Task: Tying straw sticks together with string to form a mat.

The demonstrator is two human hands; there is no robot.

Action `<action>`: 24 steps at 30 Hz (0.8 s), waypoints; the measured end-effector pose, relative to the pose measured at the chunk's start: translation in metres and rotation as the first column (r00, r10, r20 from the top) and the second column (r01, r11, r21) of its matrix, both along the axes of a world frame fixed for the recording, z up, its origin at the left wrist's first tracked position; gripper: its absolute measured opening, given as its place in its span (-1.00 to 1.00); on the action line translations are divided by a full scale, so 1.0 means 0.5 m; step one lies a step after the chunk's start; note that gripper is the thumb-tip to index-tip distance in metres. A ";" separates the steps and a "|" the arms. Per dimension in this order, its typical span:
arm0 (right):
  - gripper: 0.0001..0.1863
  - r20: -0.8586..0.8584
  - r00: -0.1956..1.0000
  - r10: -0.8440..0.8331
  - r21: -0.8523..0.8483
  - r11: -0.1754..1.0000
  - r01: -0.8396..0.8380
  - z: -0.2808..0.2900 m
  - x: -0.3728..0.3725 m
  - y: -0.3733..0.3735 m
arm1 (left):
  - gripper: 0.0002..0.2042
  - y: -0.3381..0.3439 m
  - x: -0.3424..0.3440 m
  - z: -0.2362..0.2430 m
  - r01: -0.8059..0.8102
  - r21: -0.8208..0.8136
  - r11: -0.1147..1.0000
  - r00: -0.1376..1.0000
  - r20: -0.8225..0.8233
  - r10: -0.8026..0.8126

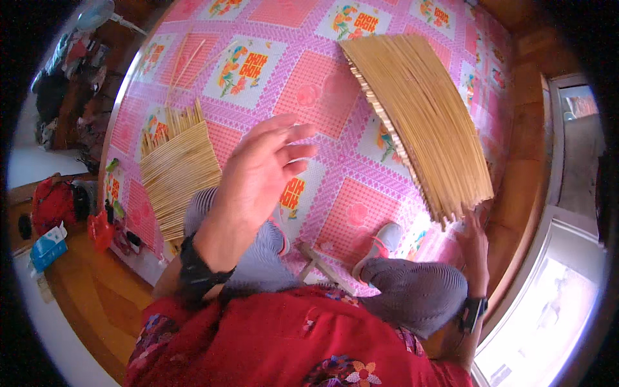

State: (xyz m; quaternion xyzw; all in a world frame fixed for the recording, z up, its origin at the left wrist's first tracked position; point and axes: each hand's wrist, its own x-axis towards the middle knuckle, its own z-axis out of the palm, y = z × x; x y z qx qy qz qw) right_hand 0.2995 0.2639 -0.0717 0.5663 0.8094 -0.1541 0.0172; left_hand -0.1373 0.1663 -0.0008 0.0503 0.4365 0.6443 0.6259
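My left hand [265, 158] is raised above the floor covering, fingers loosely bent and apart. A thin pale line shows by its fingers; I cannot make out whether it is a thread. To the right lies a long, slightly curved layer of tan straw-like stalks [422, 116], its left edge showing pale stalk ends. At the near end of that layer, my right hand [475, 242] reaches in with its fingertips against the stalks, partly in shadow. A smaller bundle of similar stalks [182, 168] lies to the left, beyond my left forearm, with uneven tips at its far end.
A pink patterned covering [316, 97] spreads under the stalks. Some loose thin stalks [184, 64] lie at the far left. My knees and shoes [380, 248] are close by, beside a wooden crosspiece [319, 266]. A red bag [55, 205] and blue packet [48, 248] sit at the left.
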 end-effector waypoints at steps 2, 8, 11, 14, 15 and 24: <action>-0.65 0.206 0.944 0.258 -0.336 0.925 -0.179 -0.015 0.082 -0.009 | -0.74 0.007 -0.014 -0.005 -0.068 -0.033 0.997 0.997 -0.035 0.067; -0.77 -0.006 0.989 0.148 -0.274 0.951 -0.144 0.190 -0.078 -0.068 | -0.75 0.041 -0.015 -0.011 0.152 -0.315 0.937 0.988 0.061 -0.140; -0.75 -0.053 0.991 0.125 -0.302 0.944 -0.136 0.167 -0.084 -0.083 | -0.75 0.032 -0.015 -0.004 0.129 -0.446 0.886 0.987 0.141 -0.073; -0.74 -0.056 0.987 0.154 -0.243 0.956 -0.163 0.139 -0.103 -0.064 | -0.79 0.026 -0.033 -0.027 0.075 -0.447 0.892 0.984 0.177 0.006; -0.72 -0.033 0.984 0.176 -0.209 0.961 -0.179 0.125 -0.094 -0.067 | -0.79 0.022 -0.030 -0.031 0.065 -0.457 0.887 0.982 0.186 0.024; -0.78 0.147 0.945 0.293 -0.348 0.909 -0.228 0.142 -0.167 -0.077 | -0.84 -0.045 -0.020 -0.055 -0.073 -0.525 0.848 0.944 0.238 0.229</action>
